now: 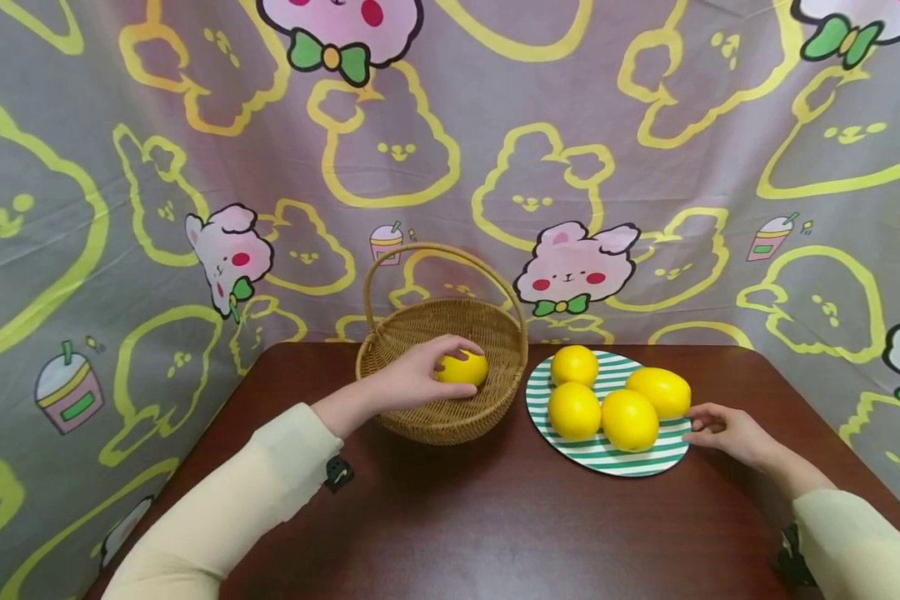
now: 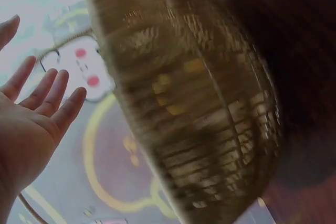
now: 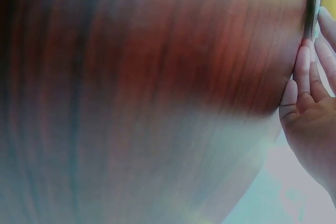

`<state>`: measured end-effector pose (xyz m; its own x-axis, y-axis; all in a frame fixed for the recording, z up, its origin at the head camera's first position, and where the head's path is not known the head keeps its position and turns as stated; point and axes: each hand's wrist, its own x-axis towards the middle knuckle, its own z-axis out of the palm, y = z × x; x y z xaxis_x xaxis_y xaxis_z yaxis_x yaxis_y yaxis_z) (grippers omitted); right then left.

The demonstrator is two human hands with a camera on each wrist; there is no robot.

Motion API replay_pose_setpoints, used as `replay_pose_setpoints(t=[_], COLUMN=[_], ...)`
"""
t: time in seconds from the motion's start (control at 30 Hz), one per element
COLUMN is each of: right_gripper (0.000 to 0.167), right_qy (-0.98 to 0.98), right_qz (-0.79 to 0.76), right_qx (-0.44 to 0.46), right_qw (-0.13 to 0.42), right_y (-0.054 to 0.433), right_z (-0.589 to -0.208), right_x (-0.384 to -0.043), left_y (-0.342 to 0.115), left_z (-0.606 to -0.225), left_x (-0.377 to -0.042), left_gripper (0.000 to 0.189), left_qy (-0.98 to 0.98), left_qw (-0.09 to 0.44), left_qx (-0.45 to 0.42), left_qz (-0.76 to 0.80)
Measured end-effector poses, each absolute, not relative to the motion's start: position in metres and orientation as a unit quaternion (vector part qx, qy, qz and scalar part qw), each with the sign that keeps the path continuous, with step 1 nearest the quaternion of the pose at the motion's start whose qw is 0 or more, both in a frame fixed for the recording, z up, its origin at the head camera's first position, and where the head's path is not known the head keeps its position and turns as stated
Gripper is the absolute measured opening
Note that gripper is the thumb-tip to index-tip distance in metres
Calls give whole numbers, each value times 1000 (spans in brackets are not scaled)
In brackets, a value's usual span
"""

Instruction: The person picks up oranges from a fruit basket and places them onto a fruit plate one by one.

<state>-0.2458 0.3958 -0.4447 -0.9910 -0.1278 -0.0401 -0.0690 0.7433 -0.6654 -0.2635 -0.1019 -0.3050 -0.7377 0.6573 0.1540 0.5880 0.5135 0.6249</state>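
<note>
My left hand [image 1: 423, 372] is over the wicker basket [image 1: 487, 417], thumb and fingers spread around a yellow lemon [image 1: 468, 369] in the head view. The left wrist view shows that hand [image 2: 34, 124] with its fingers extended and no fruit against the palm, beside the basket's woven side [image 2: 194, 108]. Several lemons [image 1: 630, 421] lie on a green-and-white striped plate [image 1: 607, 462]. At the plate's right edge is my right hand [image 1: 735, 435], fingertips by the rim close to the rightmost lemon [image 1: 658, 392]. The right wrist view has these fingers [image 3: 303, 72] fairly straight along the plate's edge.
The basket's tall handle [image 1: 438, 247] arches up behind the left hand. Basket and plate stand side by side toward the back of a dark red-brown wooden table [image 1: 510, 533]. A patterned cloth [image 1: 487, 125] hangs behind and along both sides.
</note>
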Motion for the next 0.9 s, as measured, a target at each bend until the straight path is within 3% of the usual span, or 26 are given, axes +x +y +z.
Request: replay_pose_setpoints(t=[0.67, 0.9], right_gripper=[57, 57], right_qy=[931, 931], right_qz=[-361, -361], right_qx=[-41, -41], right_qw=[42, 34], right_y=[394, 395], right_z=[-447, -449], right_x=[-245, -246], left_y=[-109, -95], left_z=[-285, -287], left_x=[-354, -370], left_gripper=[66, 62], left_qy=[912, 912], left_qw=[133, 128], left_qx=[292, 294], left_qz=[255, 255])
